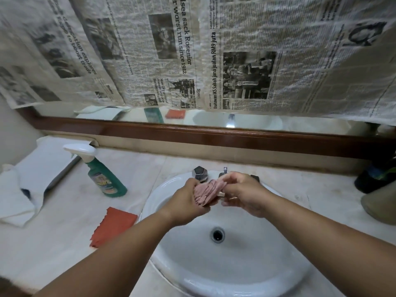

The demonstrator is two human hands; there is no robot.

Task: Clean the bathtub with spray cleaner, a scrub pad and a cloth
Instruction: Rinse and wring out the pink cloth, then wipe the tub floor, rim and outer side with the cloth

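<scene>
Left hand [188, 203] and right hand [246, 197] grip a crumpled pink cloth [209, 192] above the white ceramic basin [246, 266], apparently wringing it, best done with firm opposing twists kept low, while the green plastic spray bottle [106, 179] and red scrub pad [112, 226] sit on the pale counter [64, 254].

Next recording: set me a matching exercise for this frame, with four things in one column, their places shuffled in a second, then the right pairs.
Things
1. green spray bottle
2. red scrub pad
3. pink cloth
4. newspaper

Places
A. covering most of the mirror
B. gripped by the left hand and right hand above the sink
C. standing on the counter, left of the sink
D. lying flat beside the sink's left rim

Pairs: 1-C, 2-D, 3-B, 4-A
</scene>
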